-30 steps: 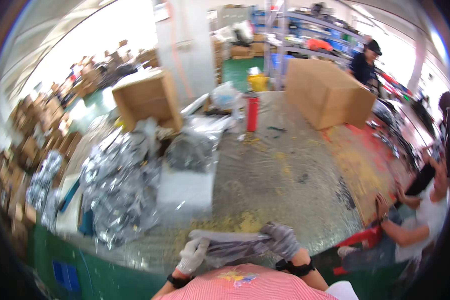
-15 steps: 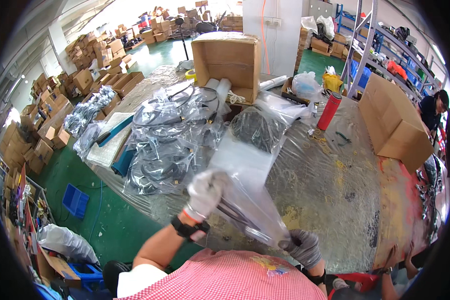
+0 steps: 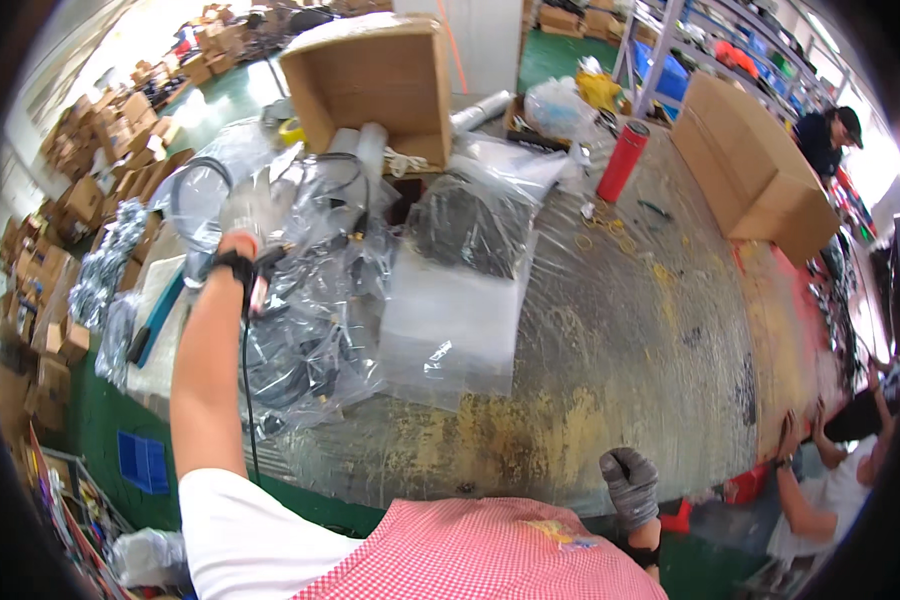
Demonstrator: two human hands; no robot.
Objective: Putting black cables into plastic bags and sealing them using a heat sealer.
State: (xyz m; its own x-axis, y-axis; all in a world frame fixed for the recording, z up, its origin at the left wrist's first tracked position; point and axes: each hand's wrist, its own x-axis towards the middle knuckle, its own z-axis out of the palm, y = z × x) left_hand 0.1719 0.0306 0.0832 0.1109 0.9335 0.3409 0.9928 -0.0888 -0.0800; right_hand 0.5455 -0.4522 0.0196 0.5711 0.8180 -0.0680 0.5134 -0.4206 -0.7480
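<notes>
My left hand (image 3: 248,212), in a white glove, is stretched over a pile of clear bags with coiled black cables (image 3: 310,345). Motion blurs its fingers, so I cannot make out whether they grip anything. Beside it lies a bagged cable coil (image 3: 196,192). A black band (image 3: 236,265) circles my left wrist, and a thin black cord (image 3: 247,400) hangs below it. My right hand (image 3: 630,488), in a grey glove, is curled closed near the table's front edge with nothing seen in it. Flat clear plastic bags (image 3: 450,335) lie right of the pile, below a dark bagged bundle (image 3: 475,225).
An open cardboard box (image 3: 370,95) stands at the back, a red bottle (image 3: 623,162) and pliers (image 3: 655,209) to its right. A large carton (image 3: 750,165) sits at the far right, near a co-worker (image 3: 825,140). Another person's hands (image 3: 790,435) rest at the right edge.
My left hand has moved forward and left, from the front of the table to the cable pile. My right hand has let go of the clear bag with the cable and shifted slightly right.
</notes>
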